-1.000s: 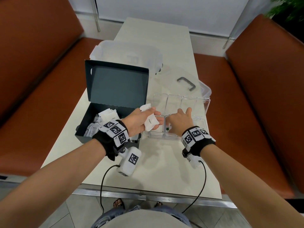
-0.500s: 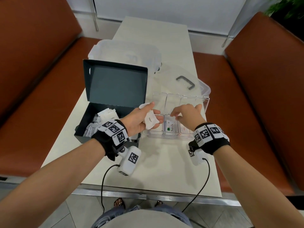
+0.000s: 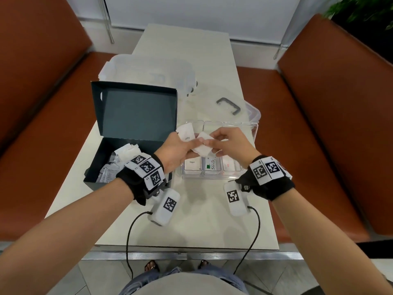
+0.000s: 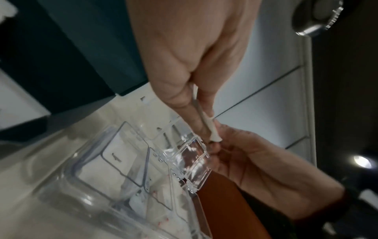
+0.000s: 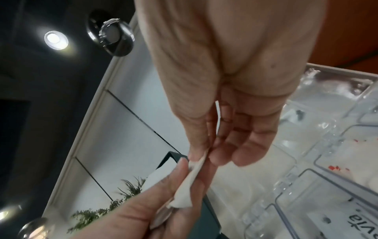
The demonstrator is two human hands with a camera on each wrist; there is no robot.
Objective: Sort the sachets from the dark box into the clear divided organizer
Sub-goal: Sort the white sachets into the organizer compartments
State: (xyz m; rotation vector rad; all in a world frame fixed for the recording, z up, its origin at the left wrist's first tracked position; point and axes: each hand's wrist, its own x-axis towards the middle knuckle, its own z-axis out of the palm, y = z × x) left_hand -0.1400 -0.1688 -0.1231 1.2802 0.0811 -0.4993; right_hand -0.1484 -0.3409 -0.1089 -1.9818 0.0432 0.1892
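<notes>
The dark box point(image 3: 129, 116) stands open at the left, with several white sachets point(image 3: 119, 160) in it. Right of it sits the clear divided organizer point(image 3: 253, 133); its near row holds a Sugar sachet point(image 3: 192, 166), a Stevia sachet point(image 3: 211, 166) and a third point(image 3: 228, 166). Above the organizer my left hand point(image 3: 192, 143) holds two white sachets, one sticking up point(image 3: 186, 132). My right hand point(image 3: 212, 141) pinches the other sachet point(image 3: 202, 146) between thumb and fingers. That sachet shows edge-on in the left wrist view point(image 4: 205, 119) and in the right wrist view point(image 5: 194, 174).
A clear lid with a dark handle point(image 3: 228, 105) lies behind the organizer. A translucent container point(image 3: 148, 73) stands behind the box. Orange benches point(image 3: 319, 124) flank the table, whose front edge point(image 3: 180, 248) is close to me. Cables hang from both wrists.
My right hand has come up out of the organizer's near row, leaving the Stevia sachet there, and moved left to pinch a sachet held in my left hand.
</notes>
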